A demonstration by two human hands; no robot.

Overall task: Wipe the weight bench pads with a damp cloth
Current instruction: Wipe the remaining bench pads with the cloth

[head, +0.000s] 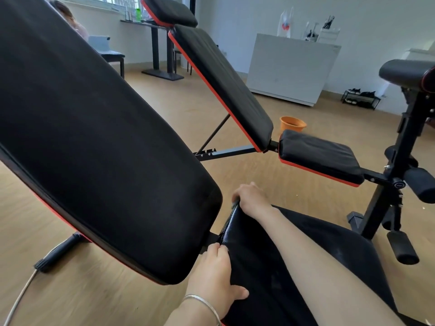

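The near bench's black back pad (94,137) with red trim slopes up to the left and fills the left half of the view. Its black seat pad (294,267) lies below right. My left hand (216,276), a silver bangle on its wrist, grips the near corner of the seat pad's front edge, at the gap below the back pad. My right hand (249,197) curls over the far corner of the same edge. No cloth shows in either hand. A second bench stands behind, with an inclined back pad (223,85) and a flat seat pad (320,156).
An orange basin (293,123) sits on the wooden floor behind the second bench. A black upright frame with foam rollers (400,175) stands at the right. A white cabinet (289,67) is against the far wall. A person sits at back left. A cable (21,295) trails at bottom left.
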